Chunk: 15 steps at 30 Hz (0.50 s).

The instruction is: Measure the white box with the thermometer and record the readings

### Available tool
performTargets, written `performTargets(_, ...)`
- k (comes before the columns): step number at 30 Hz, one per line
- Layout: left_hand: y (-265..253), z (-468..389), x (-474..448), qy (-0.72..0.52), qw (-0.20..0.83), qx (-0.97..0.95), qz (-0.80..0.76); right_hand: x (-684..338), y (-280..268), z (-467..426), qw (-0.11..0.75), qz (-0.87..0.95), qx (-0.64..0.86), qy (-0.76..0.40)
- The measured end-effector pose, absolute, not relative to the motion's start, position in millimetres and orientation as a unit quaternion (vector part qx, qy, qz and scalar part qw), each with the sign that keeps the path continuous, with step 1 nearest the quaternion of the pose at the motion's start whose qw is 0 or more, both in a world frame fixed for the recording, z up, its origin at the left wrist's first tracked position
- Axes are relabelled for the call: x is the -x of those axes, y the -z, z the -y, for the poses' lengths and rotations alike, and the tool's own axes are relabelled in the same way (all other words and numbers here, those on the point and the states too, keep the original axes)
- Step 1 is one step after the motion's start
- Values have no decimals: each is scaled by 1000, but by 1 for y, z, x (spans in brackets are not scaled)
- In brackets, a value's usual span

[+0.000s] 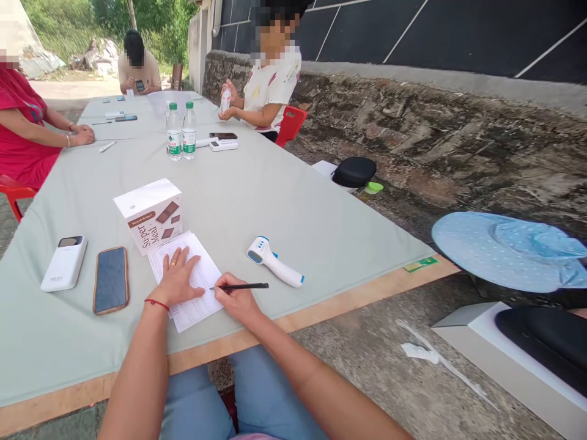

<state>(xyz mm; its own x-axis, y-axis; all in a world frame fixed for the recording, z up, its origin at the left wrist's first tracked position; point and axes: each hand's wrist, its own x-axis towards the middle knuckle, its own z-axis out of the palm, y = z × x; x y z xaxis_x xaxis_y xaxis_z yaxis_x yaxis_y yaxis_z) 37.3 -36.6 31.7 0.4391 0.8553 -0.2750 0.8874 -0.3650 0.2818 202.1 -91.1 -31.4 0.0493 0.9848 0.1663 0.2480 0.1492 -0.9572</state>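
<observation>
My left hand (178, 278) lies flat with its fingers spread on white sheets of paper (188, 315) covered in small rows of writing. In my right hand (236, 299) is a black pen (245, 286), its tip at the right edge of the paper. Behind the sheets stands a white and brown box (153, 214) marked "Su-per Meal". To the right of the paper rests a white and blue infrared thermometer (275, 261). A phone in a brown case (111, 280) and a white power bank (64, 263) lie to the left.
Two water bottles (181, 134) with green caps stand farther up the long cloth-covered table (321, 226). Several other people sit around it; one holds a small bottle (225, 99). A blue hat (509, 247) and a white box (486, 342) are off the table at right.
</observation>
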Motion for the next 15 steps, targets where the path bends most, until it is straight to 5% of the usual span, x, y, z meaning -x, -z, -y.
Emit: performTargets(15, -29, 36, -36, 38, 192, -828, -525, -203, 29, 92, 495, 577, 527, -380)
